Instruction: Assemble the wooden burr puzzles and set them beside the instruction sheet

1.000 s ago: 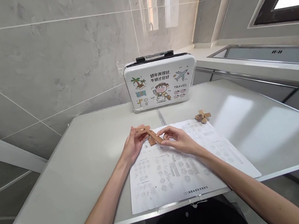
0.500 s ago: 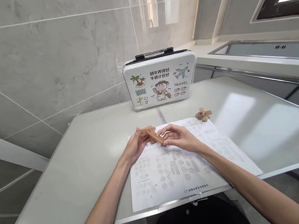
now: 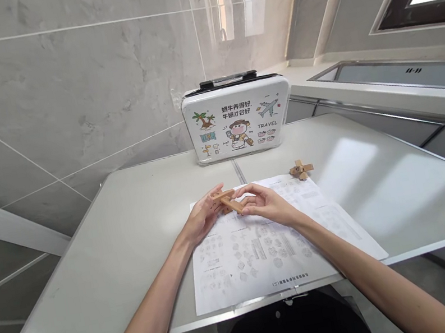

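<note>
My left hand is closed around wooden puzzle pieces, and its fingers hide part of them. In my right hand one end of a wooden puzzle stick is pinched between thumb and fingers. The stick slants up to the left, its far end against the pieces in the left hand; whether it is fitted into them I cannot tell. Both hands are above a printed instruction sheet with small grey diagrams. At the sheet's far right corner sits a cross-shaped wooden puzzle.
A white case with cartoon prints and a black handle stands at the back of the pale folding table, near the tiled wall. A sink is set into the counter on the right. The table's front edge lies close to my lap.
The pieces in my left hand have tilted, showing a narrower top edge, and the left fingers have shifted. My right hand keeps its pinch on the stick, almost in place.
</note>
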`<state>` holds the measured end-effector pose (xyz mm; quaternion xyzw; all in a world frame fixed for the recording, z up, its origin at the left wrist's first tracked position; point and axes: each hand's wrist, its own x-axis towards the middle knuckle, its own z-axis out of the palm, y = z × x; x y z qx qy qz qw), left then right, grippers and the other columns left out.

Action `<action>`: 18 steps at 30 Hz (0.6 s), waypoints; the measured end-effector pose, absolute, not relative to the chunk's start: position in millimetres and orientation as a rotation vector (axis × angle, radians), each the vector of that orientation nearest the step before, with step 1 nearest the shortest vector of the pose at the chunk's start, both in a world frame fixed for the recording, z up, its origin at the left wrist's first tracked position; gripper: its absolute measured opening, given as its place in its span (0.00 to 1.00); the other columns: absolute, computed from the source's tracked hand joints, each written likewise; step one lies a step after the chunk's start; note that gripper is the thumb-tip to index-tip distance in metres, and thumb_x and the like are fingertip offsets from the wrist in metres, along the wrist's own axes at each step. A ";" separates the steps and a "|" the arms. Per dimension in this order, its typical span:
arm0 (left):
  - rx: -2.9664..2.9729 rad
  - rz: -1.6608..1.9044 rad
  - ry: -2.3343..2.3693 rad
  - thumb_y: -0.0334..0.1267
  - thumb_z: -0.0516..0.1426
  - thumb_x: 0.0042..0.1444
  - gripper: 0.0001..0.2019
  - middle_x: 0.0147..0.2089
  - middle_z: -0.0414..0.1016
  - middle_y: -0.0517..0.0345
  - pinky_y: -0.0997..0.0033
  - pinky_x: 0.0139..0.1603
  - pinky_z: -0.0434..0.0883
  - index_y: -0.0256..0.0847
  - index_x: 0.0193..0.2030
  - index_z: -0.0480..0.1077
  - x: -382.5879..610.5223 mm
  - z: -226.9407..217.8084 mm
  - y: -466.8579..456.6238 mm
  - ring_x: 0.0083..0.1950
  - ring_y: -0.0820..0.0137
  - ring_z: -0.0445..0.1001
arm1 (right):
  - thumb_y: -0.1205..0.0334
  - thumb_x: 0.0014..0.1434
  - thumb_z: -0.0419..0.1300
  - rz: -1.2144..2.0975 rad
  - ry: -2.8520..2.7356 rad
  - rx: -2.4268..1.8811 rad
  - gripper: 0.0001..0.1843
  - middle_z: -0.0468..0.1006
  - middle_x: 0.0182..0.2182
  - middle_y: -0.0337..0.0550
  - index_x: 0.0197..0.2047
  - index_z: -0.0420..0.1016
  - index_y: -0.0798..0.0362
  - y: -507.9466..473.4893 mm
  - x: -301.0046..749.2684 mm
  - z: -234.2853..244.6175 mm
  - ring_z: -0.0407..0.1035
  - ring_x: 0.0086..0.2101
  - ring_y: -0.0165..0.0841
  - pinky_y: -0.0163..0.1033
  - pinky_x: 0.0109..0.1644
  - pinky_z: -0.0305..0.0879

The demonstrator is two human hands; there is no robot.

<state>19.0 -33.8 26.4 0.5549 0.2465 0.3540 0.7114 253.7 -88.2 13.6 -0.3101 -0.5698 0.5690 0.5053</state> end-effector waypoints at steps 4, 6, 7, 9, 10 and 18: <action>1.262 0.872 0.582 0.65 0.66 0.57 0.44 0.71 0.70 0.36 0.44 0.78 0.53 0.41 0.73 0.66 18.0 30.3 -35.5 0.76 0.46 0.63 | 0.51 0.63 0.72 1.531 -1.317 -0.762 0.24 0.82 0.42 0.43 0.57 0.73 0.47 -85.8 254.5 11.7 0.80 0.35 0.35 0.45 0.46 0.77; 1.287 0.899 0.598 0.64 0.68 0.54 0.46 0.72 0.69 0.35 0.45 0.78 0.53 0.41 0.73 0.65 18.1 31.2 -36.0 0.77 0.45 0.61 | 0.49 0.64 0.70 1.644 -1.289 -0.720 0.26 0.83 0.38 0.42 0.61 0.72 0.49 -85.6 256.2 12.1 0.79 0.32 0.34 0.43 0.42 0.77; 1.306 0.907 0.603 0.62 0.69 0.53 0.46 0.72 0.69 0.35 0.45 0.78 0.53 0.41 0.73 0.65 18.3 31.2 -36.0 0.77 0.45 0.61 | 0.49 0.64 0.71 1.682 -1.269 -0.699 0.26 0.83 0.37 0.42 0.60 0.72 0.49 -85.7 257.2 12.4 0.78 0.32 0.34 0.42 0.41 0.76; 1.358 0.918 0.608 0.60 0.71 0.52 0.46 0.73 0.68 0.35 0.45 0.77 0.54 0.42 0.73 0.65 18.8 30.6 -35.5 0.77 0.44 0.62 | 0.50 0.62 0.72 1.712 -1.225 -0.676 0.25 0.83 0.36 0.42 0.57 0.75 0.50 -85.8 259.2 12.8 0.77 0.32 0.33 0.41 0.41 0.75; 1.385 0.920 0.607 0.58 0.72 0.51 0.47 0.73 0.68 0.36 0.45 0.77 0.55 0.43 0.73 0.66 18.9 30.1 -34.9 0.76 0.43 0.62 | 0.50 0.61 0.73 1.714 -1.208 -0.670 0.23 0.83 0.35 0.41 0.55 0.77 0.51 -85.8 260.0 12.8 0.77 0.31 0.33 0.41 0.40 0.75; 1.524 0.828 0.568 0.49 0.75 0.48 0.47 0.73 0.68 0.38 0.44 0.75 0.60 0.45 0.73 0.65 10.6 32.1 -27.2 0.75 0.44 0.64 | 0.53 0.58 0.75 1.742 -1.187 -0.688 0.18 0.80 0.32 0.39 0.47 0.78 0.50 -84.4 262.2 8.8 0.74 0.30 0.32 0.39 0.35 0.70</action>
